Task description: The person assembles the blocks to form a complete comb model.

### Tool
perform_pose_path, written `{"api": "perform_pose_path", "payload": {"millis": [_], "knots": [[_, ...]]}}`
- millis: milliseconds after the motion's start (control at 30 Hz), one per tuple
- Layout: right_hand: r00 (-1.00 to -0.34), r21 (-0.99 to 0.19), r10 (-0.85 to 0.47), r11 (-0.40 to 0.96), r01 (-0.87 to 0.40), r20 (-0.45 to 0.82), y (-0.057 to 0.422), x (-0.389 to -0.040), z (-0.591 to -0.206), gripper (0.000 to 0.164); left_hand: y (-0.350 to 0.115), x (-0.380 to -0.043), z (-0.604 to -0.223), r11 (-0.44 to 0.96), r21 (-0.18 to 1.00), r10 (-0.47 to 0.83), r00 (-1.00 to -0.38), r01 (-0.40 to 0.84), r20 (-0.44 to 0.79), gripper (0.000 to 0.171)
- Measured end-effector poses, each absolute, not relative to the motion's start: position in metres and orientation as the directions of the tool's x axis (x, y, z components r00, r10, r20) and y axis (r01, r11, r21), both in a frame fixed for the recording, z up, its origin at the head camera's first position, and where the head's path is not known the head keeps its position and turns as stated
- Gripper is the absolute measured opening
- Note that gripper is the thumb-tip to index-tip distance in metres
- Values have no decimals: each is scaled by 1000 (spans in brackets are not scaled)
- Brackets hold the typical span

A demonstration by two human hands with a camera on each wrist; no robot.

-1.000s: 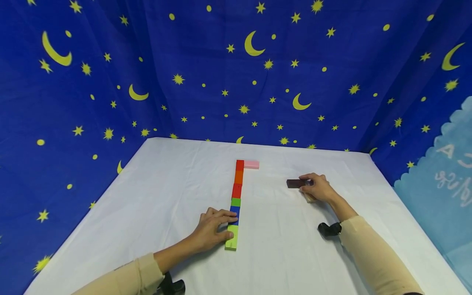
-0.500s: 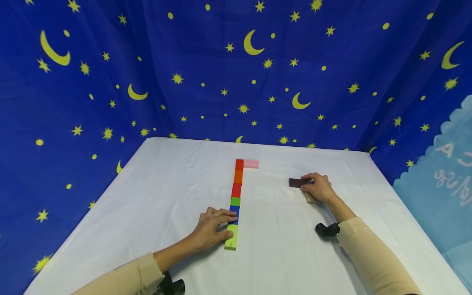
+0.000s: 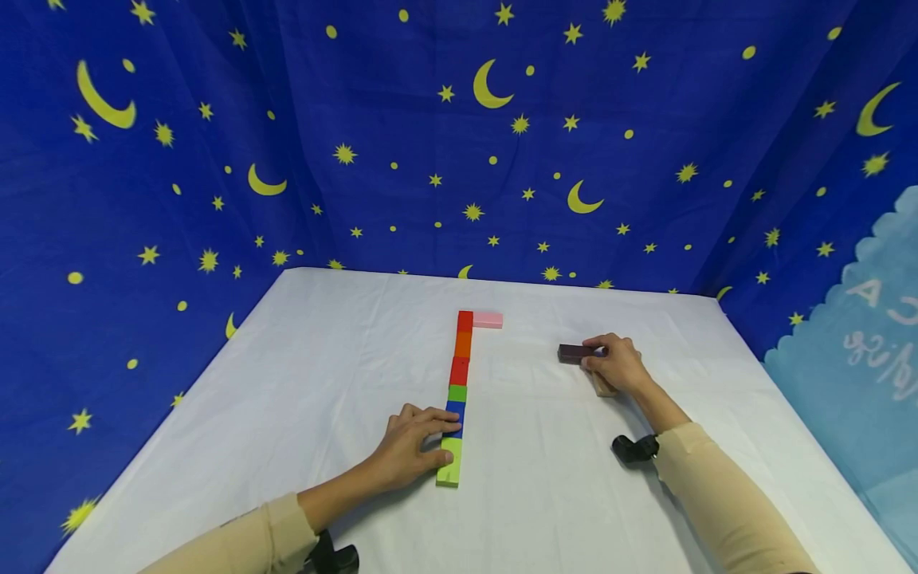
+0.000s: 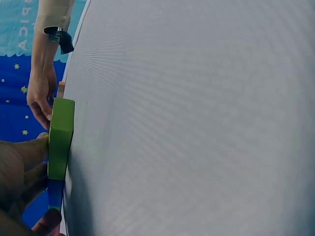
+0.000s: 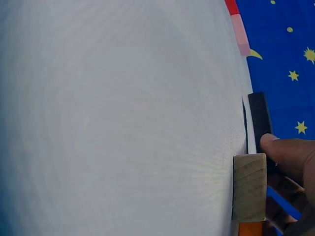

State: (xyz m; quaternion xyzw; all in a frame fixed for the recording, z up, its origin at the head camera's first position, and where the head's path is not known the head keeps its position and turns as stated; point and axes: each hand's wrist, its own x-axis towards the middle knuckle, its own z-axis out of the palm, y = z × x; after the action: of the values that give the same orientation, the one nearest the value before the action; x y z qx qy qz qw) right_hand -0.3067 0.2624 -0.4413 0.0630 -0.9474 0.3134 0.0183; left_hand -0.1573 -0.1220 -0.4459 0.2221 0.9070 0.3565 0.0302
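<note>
My left hand (image 3: 409, 448) lies on a straight row of coloured blocks, its thumb on the lime-green block (image 3: 449, 472) and its fingers on the blue block (image 3: 455, 429). In the left wrist view, the lime-green block (image 4: 60, 137) stands close, blue beyond it. My right hand (image 3: 618, 363) pinches a dark brown block (image 3: 571, 355), whose right end the fingers cover. A gap shows between that dark block (image 5: 260, 115) and the cloth in the right wrist view. A bare wooden block (image 3: 604, 386) rests just below the right hand.
Farther along the row come a small green block (image 3: 457, 393), a red block (image 3: 459, 371), an orange block (image 3: 463, 345) and another red block (image 3: 465, 321). A pink block (image 3: 488, 320) juts right from the far end. White cloth (image 3: 531, 478) covers the table; a starry blue curtain (image 3: 402, 96) stands behind.
The right hand shifts the dark brown block slightly right, then back left and a little higher. The left hand and the row look unchanged.
</note>
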Motion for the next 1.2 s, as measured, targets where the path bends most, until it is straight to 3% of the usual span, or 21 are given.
{"api": "perform_pose_path", "payload": {"millis": [367,1200], "knots": [[-979,-627,-142,752,-202,145,228,-310,-426,39,-122,-158,-447,648,653,430,-896,393,113,42],[-991,-701,-105,700,-136,87,141,-333,-437,37,-122,-158,-447,642,655,438,-892,398,113,43]]}}
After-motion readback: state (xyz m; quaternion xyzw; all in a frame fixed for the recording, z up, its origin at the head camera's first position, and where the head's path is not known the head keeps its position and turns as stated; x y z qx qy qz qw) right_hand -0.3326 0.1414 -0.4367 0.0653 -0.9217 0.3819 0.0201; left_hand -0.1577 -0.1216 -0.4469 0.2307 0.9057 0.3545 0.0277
